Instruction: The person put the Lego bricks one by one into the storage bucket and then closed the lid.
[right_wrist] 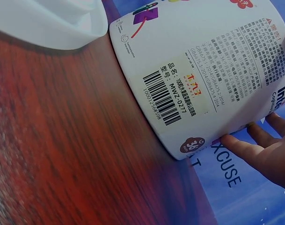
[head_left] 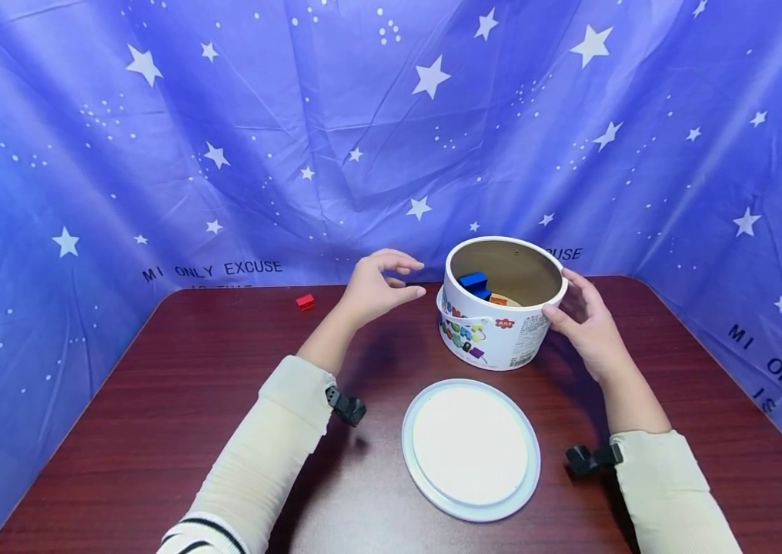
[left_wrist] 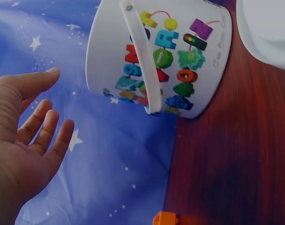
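A round white bucket (head_left: 491,338) with colourful printing stands on the table, its top uncovered. Blue blocks (head_left: 474,283) and an orange block (head_left: 499,299) lie inside it. My right hand (head_left: 592,327) holds the bucket's right side near the rim, thumb in front and fingers behind. To the left of the bucket, my left hand (head_left: 380,288) is apart from it, thumb and fingers spread with nothing between them. The white handle (left_wrist: 149,70) hangs down the bucket's side in the left wrist view. A barcode label (right_wrist: 175,93) faces the right wrist camera.
A round white lid (head_left: 470,446) lies on the dark red wooden table (head_left: 176,431) in front of the bucket. One small red block (head_left: 305,302) sits near the table's back edge, left of my left hand. Behind the table hangs a blue star-patterned cloth (head_left: 335,115).
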Demonstrator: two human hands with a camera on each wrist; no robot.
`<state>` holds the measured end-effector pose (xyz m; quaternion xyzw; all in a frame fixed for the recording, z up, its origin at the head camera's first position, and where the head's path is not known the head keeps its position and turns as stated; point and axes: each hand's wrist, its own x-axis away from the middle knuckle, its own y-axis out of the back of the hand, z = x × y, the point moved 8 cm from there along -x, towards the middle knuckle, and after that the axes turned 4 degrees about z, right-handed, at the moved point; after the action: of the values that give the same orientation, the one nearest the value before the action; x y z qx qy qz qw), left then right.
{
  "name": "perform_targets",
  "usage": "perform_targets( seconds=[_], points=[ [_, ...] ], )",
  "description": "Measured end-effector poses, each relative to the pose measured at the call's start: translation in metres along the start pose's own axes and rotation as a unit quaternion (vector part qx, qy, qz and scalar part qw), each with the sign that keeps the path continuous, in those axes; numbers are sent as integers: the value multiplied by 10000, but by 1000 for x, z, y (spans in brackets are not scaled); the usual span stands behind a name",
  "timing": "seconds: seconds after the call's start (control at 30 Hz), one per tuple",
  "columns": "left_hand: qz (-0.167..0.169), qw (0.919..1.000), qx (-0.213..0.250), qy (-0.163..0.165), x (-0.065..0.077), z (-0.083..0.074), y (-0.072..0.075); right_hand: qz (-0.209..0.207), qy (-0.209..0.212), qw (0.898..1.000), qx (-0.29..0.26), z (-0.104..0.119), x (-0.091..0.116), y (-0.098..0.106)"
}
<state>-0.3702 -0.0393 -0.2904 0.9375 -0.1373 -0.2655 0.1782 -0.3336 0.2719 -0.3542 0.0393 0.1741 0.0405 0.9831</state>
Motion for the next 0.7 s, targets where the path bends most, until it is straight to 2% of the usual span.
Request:
perform_targets(
  seconds=[0.43,0.7],
  points=[
    [-530,9984,-169,-31,18,17,23,-16,-5,10000,33,0,0,0],
    [-765,9965,-30,345,27,39,37,-11,11,10000,-15,1,0,0]
  ],
)
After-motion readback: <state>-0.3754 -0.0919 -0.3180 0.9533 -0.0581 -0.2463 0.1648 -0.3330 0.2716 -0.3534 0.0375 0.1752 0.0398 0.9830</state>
